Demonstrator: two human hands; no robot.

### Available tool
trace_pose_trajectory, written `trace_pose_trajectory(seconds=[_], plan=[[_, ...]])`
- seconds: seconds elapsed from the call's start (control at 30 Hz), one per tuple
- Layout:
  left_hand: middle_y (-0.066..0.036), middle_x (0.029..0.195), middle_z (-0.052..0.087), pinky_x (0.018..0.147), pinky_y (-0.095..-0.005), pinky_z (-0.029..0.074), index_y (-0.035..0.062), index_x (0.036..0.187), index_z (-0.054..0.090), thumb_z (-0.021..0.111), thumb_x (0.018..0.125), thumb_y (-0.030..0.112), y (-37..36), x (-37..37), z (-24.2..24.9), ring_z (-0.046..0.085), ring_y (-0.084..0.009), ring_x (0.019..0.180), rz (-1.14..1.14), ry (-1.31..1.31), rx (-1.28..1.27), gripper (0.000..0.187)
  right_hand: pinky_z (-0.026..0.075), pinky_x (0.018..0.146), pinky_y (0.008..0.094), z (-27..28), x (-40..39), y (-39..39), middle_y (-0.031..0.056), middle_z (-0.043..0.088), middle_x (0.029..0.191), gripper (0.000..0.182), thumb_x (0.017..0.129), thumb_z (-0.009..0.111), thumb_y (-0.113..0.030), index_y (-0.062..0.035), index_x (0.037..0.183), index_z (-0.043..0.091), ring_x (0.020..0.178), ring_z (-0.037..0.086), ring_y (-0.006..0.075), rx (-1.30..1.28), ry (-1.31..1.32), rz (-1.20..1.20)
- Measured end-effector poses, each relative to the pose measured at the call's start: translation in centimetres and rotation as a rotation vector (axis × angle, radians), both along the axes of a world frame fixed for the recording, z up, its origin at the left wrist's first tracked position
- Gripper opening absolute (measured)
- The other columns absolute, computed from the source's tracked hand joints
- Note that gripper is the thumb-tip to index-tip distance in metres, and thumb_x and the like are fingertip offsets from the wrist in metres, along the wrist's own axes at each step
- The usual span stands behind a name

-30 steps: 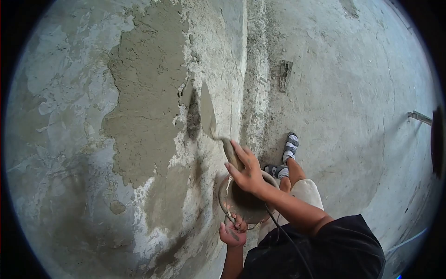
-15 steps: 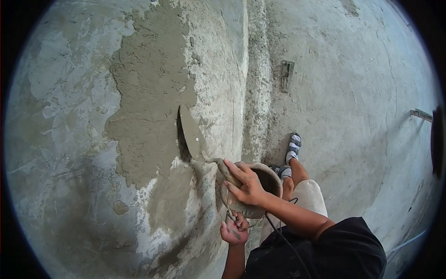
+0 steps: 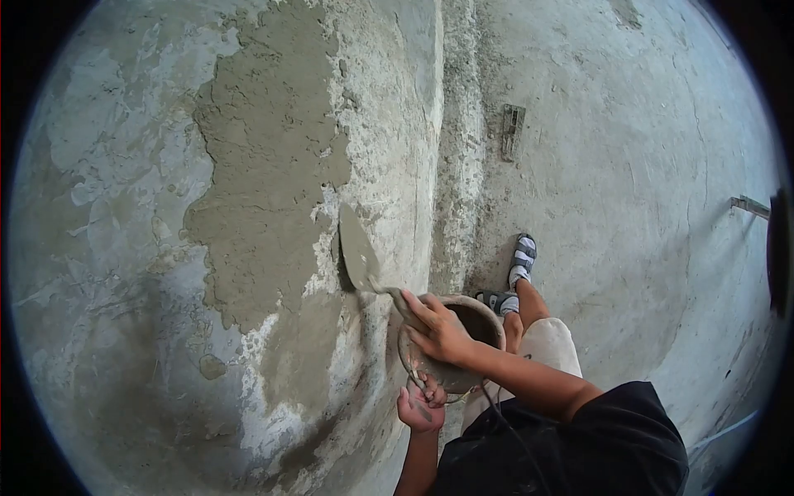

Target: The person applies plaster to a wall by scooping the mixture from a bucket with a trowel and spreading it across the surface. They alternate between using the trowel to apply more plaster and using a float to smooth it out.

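One trowel (image 3: pixel 357 245) beside patchy wall (image 3: pixel 256 207)

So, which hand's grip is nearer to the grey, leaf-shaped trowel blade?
Right: the right hand's grip is on the rounded, grey-brown trowel handle, just behind the blade. The left hand's grip is farther off, lower in view, at the round, grey-brown bucket.
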State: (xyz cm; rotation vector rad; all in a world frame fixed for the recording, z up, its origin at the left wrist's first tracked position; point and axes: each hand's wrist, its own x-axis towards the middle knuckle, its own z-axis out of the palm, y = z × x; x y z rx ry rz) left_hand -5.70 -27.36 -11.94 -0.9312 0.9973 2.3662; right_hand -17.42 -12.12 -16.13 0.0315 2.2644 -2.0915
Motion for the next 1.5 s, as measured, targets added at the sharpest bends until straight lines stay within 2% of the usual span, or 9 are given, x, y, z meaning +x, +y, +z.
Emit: trace_pose_trajectory(seconds=[0.2, 0.3, 0.57, 0.7, 0.87, 1.0, 1.13, 1.4, 1.5], plan=[[-0.002, 0.078, 0.044, 0.051, -0.0267, 0.035, 0.0189, 0.144, 0.032, 0.045, 0.093, 0.048, 1.2, -1.6, 0.7, 0.038, -0.0122, 0.055, 0.066, -0.081, 0.026, 0.061, 0.041, 0.100, 0.0413, -2.1, 4.3, 7.4, 0.0230, 0.055, 0.124, 0.064, 0.084, 0.070, -0.017, -0.0063, 0.141, 0.043, 0.115, 0.054, 0.0360, 0.046, -0.111, -0.050], [0.000, 0.069, 0.042, 0.047, -0.0253, 0.029, 0.0067, 0.126, 0.049, 0.042, 0.099, 0.045, 1.2, -2.5, 2.5, 0.033, -0.0096, 0.050, 0.002, -0.185, -0.066, 0.048, 0.047, 0.095, 0.0328, 0.5, 4.8, 16.0, 0.0129, 0.059, 0.125, 0.061, 0.083, 0.067, -0.010, -0.0006, 0.139, 0.045, 0.109, 0.057, 0.0168, -0.120, -0.449, 0.217], [0.002, 0.062, 0.035, 0.044, -0.0218, 0.022, -0.0039, 0.130, 0.047, 0.050, 0.100, 0.029, 2.3, -4.2, 3.4, 0.028, -0.0054, 0.049, -0.178, -0.014, -0.372, 0.044, 0.052, 0.084, 0.0378, 6.3, 3.6, 24.7, 0.0158, 0.066, 0.097, 0.045, 0.076, 0.072, -0.013, 0.0004, 0.116, 0.057, 0.098, 0.064, 0.0254, 0.035, -1.086, 0.660], [0.003, 0.060, 0.033, 0.043, -0.0223, 0.019, -0.0001, 0.128, 0.049, 0.043, 0.102, 0.030, 2.8, -4.2, 3.8, 0.021, -0.0046, 0.045, -0.269, 0.064, -0.342, 0.040, 0.050, 0.083, 0.0425, 1.2, 5.6, 18.7, 0.0180, 0.064, 0.092, 0.042, 0.077, 0.068, -0.018, -0.0028, 0.116, 0.059, 0.094, 0.064, 0.0305, 0.350, -0.434, 0.768], [0.002, 0.061, 0.036, 0.044, -0.0219, 0.023, -0.0071, 0.126, 0.048, 0.051, 0.099, 0.028, 3.8, -4.3, 4.3, 0.028, -0.0046, 0.049, -0.309, 0.088, -0.319, 0.044, 0.054, 0.079, 0.0414, -2.3, 6.2, 9.5, 0.0225, 0.068, 0.090, 0.023, 0.069, 0.065, -0.014, 0.0018, 0.085, 0.071, 0.091, 0.068, 0.0338, 0.541, -0.441, 0.663], [0.003, 0.060, 0.037, 0.044, -0.0214, 0.023, -0.0070, 0.125, 0.050, 0.052, 0.098, 0.028, 5.3, -4.2, 4.1, 0.029, -0.0043, 0.050, -0.350, 0.085, -0.366, 0.044, 0.054, 0.080, 0.0410, -4.0, 6.2, 7.6, 0.0239, 0.068, 0.089, 0.027, 0.069, 0.064, -0.014, 0.0052, 0.086, 0.070, 0.090, 0.068, 0.0338, 0.527, -0.481, 0.714], [0.003, 0.061, 0.038, 0.045, -0.0214, 0.023, -0.0064, 0.124, 0.052, 0.053, 0.098, 0.028, 7.2, -3.7, 3.8, 0.030, -0.0040, 0.051, -0.410, 0.088, -0.352, 0.043, 0.051, 0.086, 0.0443, -3.5, 5.7, 10.2, 0.0237, 0.066, 0.101, 0.035, 0.072, 0.063, -0.019, 0.0026, 0.098, 0.068, 0.092, 0.065, 0.0409, 0.417, -0.616, 0.840], [0.001, 0.070, 0.037, 0.047, -0.0208, 0.023, -0.0070, 0.126, 0.045, 0.046, 0.094, 0.051, 5.7, -4.1, 2.2, 0.028, -0.0050, 0.051, -0.457, 0.171, -0.303, 0.066, 0.045, 0.047, 0.0229, -4.7, 8.4, 17.8, 0.0065, 0.067, 0.086, 0.035, 0.087, 0.066, -0.021, -0.0003, 0.114, 0.061, 0.057, 0.057, 0.0093, -0.382, -0.953, 0.694], [0.000, 0.071, 0.036, 0.048, -0.0225, 0.023, -0.0048, 0.123, 0.046, 0.039, 0.091, 0.062, 3.4, -3.4, 2.4, 0.027, -0.0067, 0.050, -0.282, 0.088, -0.261, 0.074, 0.042, 0.046, 0.0221, -3.0, 9.1, 20.3, 0.0080, 0.066, 0.086, 0.042, 0.084, 0.069, -0.021, 0.0032, 0.118, 0.059, 0.055, 0.055, 0.0096, -0.617, -0.884, 0.595]])
